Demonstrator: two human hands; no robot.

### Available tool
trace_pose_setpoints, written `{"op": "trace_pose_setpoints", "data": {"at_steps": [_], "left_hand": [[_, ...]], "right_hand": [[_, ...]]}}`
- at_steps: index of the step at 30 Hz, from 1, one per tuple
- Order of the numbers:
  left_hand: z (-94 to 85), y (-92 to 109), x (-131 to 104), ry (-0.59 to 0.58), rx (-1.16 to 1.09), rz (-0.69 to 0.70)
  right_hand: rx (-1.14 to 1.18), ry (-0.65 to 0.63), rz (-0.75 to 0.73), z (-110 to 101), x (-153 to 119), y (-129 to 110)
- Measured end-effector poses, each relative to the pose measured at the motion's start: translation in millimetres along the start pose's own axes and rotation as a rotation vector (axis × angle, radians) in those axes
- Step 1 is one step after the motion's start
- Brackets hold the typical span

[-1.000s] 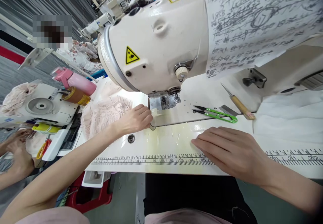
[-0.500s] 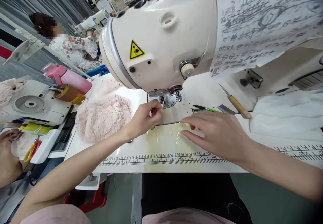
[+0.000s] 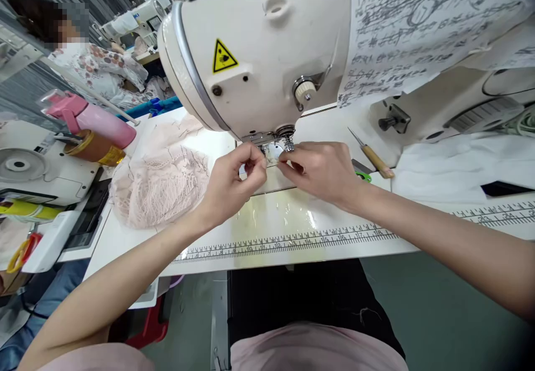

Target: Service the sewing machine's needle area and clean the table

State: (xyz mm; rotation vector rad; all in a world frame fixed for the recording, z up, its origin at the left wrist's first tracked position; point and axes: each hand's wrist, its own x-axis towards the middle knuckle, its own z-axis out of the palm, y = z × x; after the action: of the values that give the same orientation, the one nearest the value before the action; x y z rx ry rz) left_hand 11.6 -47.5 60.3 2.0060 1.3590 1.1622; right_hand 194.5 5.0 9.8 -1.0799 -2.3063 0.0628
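Note:
Both hands are close together under the head of a white sewing machine point(image 3: 263, 53), in front of its needle area point(image 3: 273, 149). My left hand point(image 3: 236, 180) is closed in a pinch, thumb against forefinger. My right hand point(image 3: 324, 170) also has its thumb and fingertips pressed together, a short gap to the right of the left one. Whatever the fingertips hold is too small to make out. Left of my left hand lies a crumpled heap of pale pink lace fabric point(image 3: 165, 184). A green-handled tool point(image 3: 363, 176) shows partly behind my right wrist.
A wooden-handled awl point(image 3: 376, 160) and white cloth point(image 3: 443, 165) lie right. A ruler strip point(image 3: 288, 244) runs along the table's front. Left are a pink bottle point(image 3: 94, 119), a brown cup-like holder point(image 3: 94, 147) and orange-red scissors point(image 3: 24, 253). Another person point(image 3: 96, 70) sits at the back left.
My right hand has moved left and up to the needle area, and its fingers have closed from a spread pose. My left hand stays pinched near the needle. The whole view has shifted slightly.

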Motion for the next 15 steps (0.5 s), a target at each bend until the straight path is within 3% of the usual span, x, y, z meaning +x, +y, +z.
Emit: {"op": "trace_pose_setpoints", "data": {"at_steps": [3, 6, 10, 15], "left_hand": [[-8.7, 9.4, -7.3, -0.010, 0.022, -0.017], [-16.7, 17.1, -30.3, 0.017, 0.031, -0.117], [-6.5, 18.7, -77.2, 0.094, -0.169, -0.225], [25.8, 5.5, -118.8, 0.182, -0.340, -0.272]], "right_hand": [[0.047, -0.034, -0.130, -7.5, -10.2, 7.6], [0.073, -0.107, -0.183, -11.5, -18.6, 19.8], [0.176, -0.148, 0.034, -5.6, -0.7, 35.9], [0.368, -0.239, 0.225, 27.7, 49.5, 42.6]]}}
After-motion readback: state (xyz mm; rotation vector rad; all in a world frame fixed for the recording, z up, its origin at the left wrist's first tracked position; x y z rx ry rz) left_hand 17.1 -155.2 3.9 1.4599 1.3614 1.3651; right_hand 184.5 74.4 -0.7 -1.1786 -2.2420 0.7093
